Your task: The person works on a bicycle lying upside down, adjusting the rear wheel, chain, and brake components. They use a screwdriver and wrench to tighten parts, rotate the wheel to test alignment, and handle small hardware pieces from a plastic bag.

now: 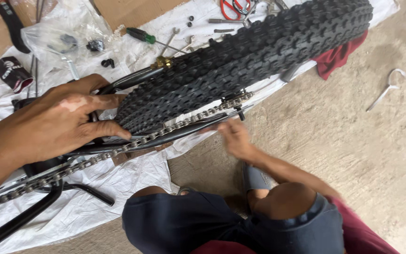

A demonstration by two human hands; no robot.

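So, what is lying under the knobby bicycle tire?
Under the tire lie a white plastic sheet and a dark red cloth. The tire covers the rest of both, so anything else beneath stays unseen.
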